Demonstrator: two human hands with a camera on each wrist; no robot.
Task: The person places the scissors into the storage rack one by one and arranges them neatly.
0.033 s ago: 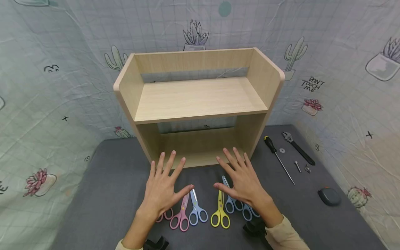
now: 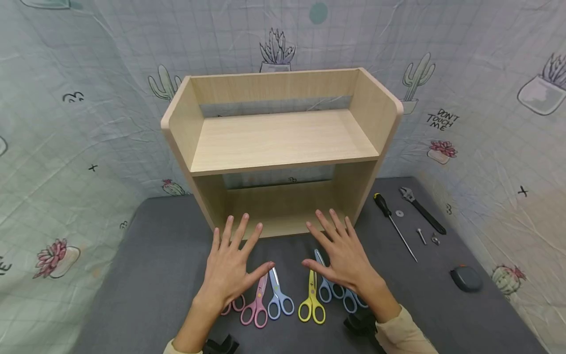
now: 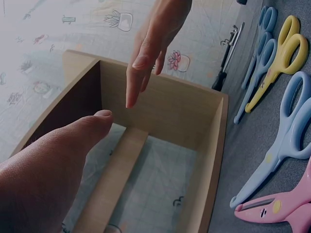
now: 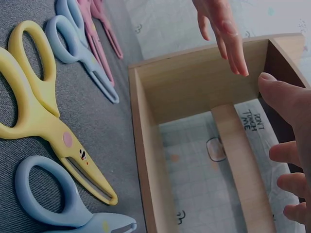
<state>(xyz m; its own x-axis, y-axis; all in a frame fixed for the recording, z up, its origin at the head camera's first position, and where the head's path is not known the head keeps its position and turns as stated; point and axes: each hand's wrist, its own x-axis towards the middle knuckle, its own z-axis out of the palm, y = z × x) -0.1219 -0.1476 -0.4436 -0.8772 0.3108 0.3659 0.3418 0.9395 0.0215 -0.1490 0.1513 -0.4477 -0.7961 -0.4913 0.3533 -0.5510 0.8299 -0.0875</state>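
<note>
Both hands are held up, palms down and fingers spread, above the dark table in front of a light wooden two-tier shelf. My left hand (image 2: 233, 268) holds nothing; under it and by its thumb lie pink scissors (image 2: 260, 302) and light-blue scissors (image 2: 277, 295). Another pink pair is partly hidden by the left wrist. Likewise bare of any object, my right hand (image 2: 344, 253) hovers near yellow scissors (image 2: 311, 297) and partly covers two more blue pairs. In the right wrist view, the yellow scissors (image 4: 41, 104) lie flat with blades toward the shelf (image 4: 138, 141).
The shelf (image 2: 283, 140) stands at the table's back against a printed cloth. On the right lie a screwdriver (image 2: 391, 219), an adjustable wrench (image 2: 422, 211), a washer (image 2: 400, 213), a bolt (image 2: 421, 236), a small metal piece (image 2: 435, 239) and a dark rounded object (image 2: 466, 279).
</note>
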